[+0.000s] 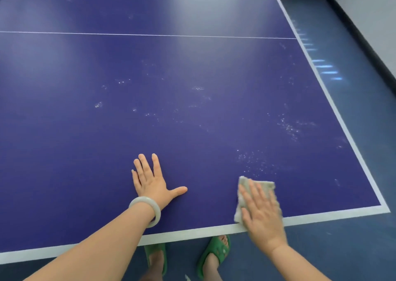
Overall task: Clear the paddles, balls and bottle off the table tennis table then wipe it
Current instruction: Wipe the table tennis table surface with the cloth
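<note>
Head view: right grip [262,212] presses cloth [266,185] flat, left grip [151,183] rests flat on table [192,66], both released.

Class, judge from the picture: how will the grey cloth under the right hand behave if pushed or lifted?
The cloth is probably floppy: its edges look soft and uneven. It likely slides easily under the right hand, since the table looks glossy. Thin, so probably light.
</note>
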`<action>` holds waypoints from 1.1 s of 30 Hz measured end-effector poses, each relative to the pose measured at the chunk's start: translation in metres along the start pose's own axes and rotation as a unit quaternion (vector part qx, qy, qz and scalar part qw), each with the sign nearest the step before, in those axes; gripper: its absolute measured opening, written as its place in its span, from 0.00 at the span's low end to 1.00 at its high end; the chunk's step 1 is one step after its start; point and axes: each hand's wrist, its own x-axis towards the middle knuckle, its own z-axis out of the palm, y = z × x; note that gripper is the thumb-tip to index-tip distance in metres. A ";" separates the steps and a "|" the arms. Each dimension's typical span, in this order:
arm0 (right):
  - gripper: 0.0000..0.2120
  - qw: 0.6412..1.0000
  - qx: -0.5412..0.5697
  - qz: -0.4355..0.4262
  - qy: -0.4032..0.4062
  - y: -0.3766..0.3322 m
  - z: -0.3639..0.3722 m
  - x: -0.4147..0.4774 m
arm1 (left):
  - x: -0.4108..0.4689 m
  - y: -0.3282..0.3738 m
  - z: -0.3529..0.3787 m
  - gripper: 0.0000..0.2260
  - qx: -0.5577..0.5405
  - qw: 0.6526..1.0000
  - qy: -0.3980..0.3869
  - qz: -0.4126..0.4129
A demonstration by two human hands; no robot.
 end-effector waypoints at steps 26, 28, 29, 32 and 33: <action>0.32 0.975 0.038 0.218 0.022 0.078 -0.014 0.041 | -0.028 0.076 0.019 0.41 -0.036 0.994 0.099 0.005; 0.30 0.992 0.031 0.120 0.015 0.059 -0.010 0.031 | -0.035 0.106 0.033 0.39 -0.044 0.994 0.102 -0.001; 0.29 0.997 0.028 0.068 0.012 0.056 -0.007 0.022 | -0.037 0.119 0.040 0.38 -0.045 0.993 0.107 -0.007; 0.28 0.999 0.007 -0.031 0.019 0.085 0.002 0.002 | -0.035 0.142 0.052 0.37 -0.062 0.989 0.130 -0.032; 0.27 0.999 0.002 -0.027 0.022 0.102 0.003 -0.002 | -0.034 0.146 0.054 0.37 -0.062 0.987 0.138 -0.043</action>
